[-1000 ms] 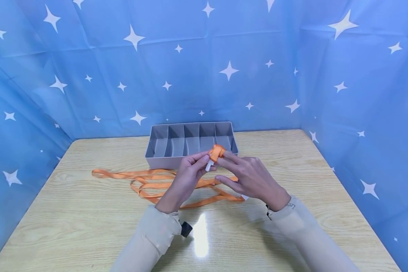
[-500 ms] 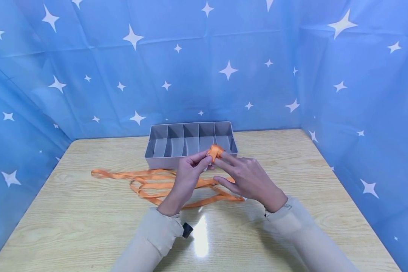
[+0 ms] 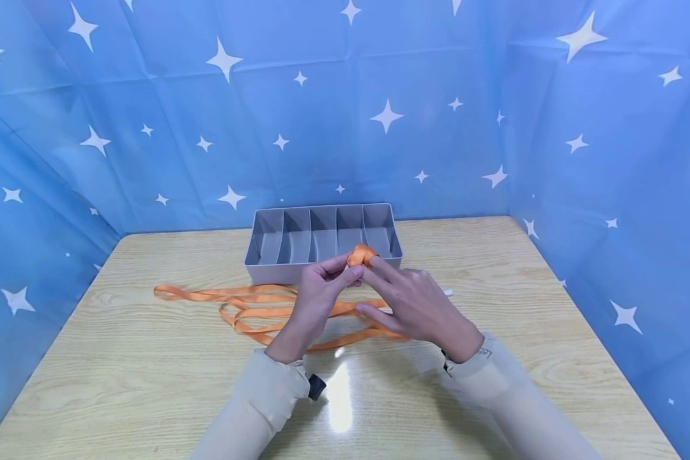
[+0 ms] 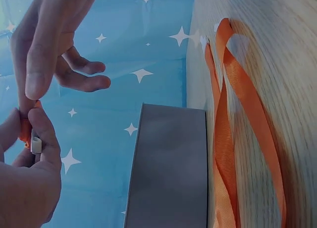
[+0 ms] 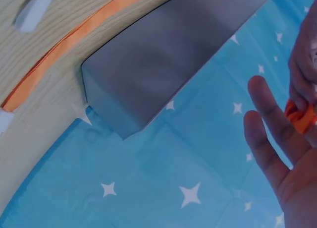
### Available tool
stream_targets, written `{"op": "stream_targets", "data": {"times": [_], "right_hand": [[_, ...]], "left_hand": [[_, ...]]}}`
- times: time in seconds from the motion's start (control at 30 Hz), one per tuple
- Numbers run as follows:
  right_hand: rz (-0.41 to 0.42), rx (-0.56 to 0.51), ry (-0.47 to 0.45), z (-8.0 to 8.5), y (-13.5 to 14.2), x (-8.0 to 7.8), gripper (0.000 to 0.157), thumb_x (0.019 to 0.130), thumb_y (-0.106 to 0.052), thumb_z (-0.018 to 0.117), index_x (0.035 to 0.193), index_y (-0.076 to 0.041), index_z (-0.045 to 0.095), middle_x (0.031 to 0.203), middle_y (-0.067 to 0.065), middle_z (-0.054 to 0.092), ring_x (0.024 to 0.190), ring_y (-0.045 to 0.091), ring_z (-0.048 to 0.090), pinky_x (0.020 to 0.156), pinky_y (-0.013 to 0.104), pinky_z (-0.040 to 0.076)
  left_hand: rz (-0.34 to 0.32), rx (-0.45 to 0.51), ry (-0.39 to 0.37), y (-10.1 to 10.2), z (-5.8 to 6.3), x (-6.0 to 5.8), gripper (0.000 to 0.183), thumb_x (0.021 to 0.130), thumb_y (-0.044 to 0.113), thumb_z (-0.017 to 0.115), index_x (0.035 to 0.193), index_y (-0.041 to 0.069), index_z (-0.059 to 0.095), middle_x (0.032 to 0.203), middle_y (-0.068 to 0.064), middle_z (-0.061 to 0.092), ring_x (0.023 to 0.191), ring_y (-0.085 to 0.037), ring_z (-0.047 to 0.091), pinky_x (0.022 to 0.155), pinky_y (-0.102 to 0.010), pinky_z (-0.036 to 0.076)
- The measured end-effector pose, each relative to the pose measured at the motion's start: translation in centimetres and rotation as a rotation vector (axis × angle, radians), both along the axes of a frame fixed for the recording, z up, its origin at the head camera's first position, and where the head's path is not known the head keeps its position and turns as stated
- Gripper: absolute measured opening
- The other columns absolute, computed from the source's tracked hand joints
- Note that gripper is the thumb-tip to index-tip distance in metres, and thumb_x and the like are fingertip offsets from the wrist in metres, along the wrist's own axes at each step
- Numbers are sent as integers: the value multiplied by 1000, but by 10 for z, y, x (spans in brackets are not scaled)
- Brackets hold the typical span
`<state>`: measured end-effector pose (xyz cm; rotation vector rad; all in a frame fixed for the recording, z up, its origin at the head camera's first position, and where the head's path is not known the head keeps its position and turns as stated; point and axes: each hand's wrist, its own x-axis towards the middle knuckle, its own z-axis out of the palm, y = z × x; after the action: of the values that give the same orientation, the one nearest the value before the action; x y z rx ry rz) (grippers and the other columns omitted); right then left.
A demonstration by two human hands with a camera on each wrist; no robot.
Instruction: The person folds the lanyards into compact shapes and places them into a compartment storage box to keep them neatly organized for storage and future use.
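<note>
A small wound bundle of orange lanyard (image 3: 361,255) is held up in front of the grey box. My left hand (image 3: 313,300) pinches it between thumb and fingers, and a white plastic clip (image 4: 36,144) pokes out beside the left thumb in the left wrist view. My right hand (image 3: 422,310) meets the bundle from the right. Its index finger reaches straight into the orange winding, while thumb and other fingers spread apart from it. Below both hands, more orange lanyards (image 3: 207,294) lie in long loose loops on the table; the right hand covers part of them.
Behind the hands a grey box (image 3: 278,273) with several compartments stands near the table's far edge. A white end piece (image 5: 32,15) rests on the wooden table (image 3: 121,370). Blue star-patterned curtains (image 3: 322,140) enclose the back and sides.
The white clip that hung below the bundle has gone out of sight behind my left thumb in the head view. Bundle and right hand have shifted slightly left; the left hand hardly moved.
</note>
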<state>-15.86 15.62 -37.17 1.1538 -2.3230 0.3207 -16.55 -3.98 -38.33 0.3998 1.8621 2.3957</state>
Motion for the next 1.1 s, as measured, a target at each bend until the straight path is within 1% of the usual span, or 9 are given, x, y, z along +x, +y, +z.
{"op": "stream_targets", "data": {"times": [0.17,0.33,0.43,0.53,0.6,0.73,0.87,0.97,1.1], "right_hand": [[-3,-10,-27,0,-1,2,61,92,-48,65,139,-10,53,116,4,55,47,6,25,41,20,21],[38,-85,-86,-1,0,3,61,93,-48,65,141,-13,53,121,3,58,46,4,25,42,20,21],[75,-170,-183,-2,1,4,62,96,-51,60,143,-12,53,128,2,59,51,3,41,42,18,27],[123,-274,-317,-2,3,5,63,97,-48,61,146,-11,51,135,4,58,67,5,58,45,18,38],[156,-337,-396,-2,4,6,61,97,-41,63,148,-10,49,137,5,57,79,8,64,54,21,49],[237,-480,-507,-2,4,5,50,98,-14,64,145,-5,51,135,12,60,77,12,68,69,32,58],[293,-662,-590,-3,4,3,41,96,10,55,136,2,58,119,17,67,68,21,69,63,30,57],[291,-781,-619,-4,2,2,37,97,14,50,131,4,60,109,21,70,63,22,69,49,21,48],[279,-905,-621,-5,-4,1,32,97,15,50,128,9,58,103,28,70,59,23,68,44,24,46]], "left_hand": [[-4,13,-3,0,-1,-1,31,97,15,66,124,-2,67,102,-10,72,91,-29,67,92,-43,54],[-9,38,-25,-1,-1,-1,31,98,14,64,124,-3,67,97,-6,72,86,-17,67,90,-37,55],[-13,66,-31,-1,-1,-1,32,98,12,64,124,-5,66,99,-6,73,86,-16,68,87,-33,56],[-15,91,-27,-1,0,0,31,97,9,65,124,-7,66,99,-7,73,86,-15,69,84,-30,57],[-17,95,-20,-1,0,0,30,97,8,65,122,-7,66,100,-8,74,86,-16,70,84,-30,57],[-2,65,8,-1,2,0,28,96,7,66,119,-8,68,100,-11,74,87,-20,72,84,-33,57],[36,10,46,1,3,0,27,93,7,69,116,-8,69,98,-14,74,84,-24,72,82,-34,58],[60,-15,78,3,5,2,26,92,6,71,114,-8,70,98,-17,74,80,-25,72,80,-34,58],[83,-14,119,7,5,3,26,92,6,70,115,-9,70,100,-20,73,77,-21,71,79,-33,59]]}}
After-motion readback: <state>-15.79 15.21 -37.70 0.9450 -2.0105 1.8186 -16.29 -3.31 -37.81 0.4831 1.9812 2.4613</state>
